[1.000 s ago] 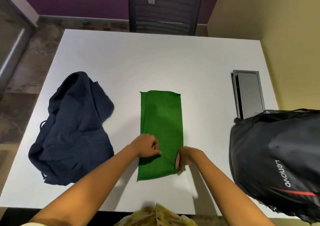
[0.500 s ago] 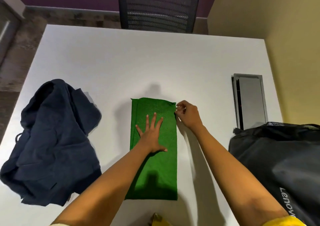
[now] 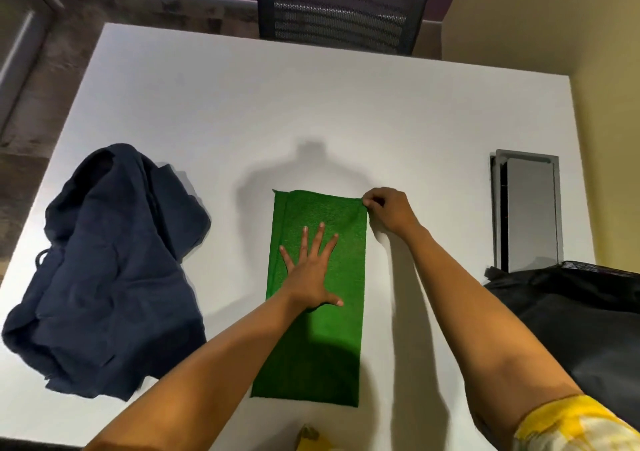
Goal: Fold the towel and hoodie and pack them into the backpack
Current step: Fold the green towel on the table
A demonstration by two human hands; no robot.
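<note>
A green towel, folded into a long narrow strip, lies in the middle of the white table. My left hand presses flat on its upper half with fingers spread. My right hand pinches the towel's far right corner. A crumpled navy hoodie sits unfolded to the left. The black backpack stands at the right edge, partly cut off by the frame.
A grey cable hatch is set into the table at the right, just beyond the backpack. A dark mesh office chair stands at the table's far side. A yellow wall runs along the right.
Both hands moved from the towel's near end to its far half. The left hand opened flat on the cloth; the right hand took hold of the far right corner.
</note>
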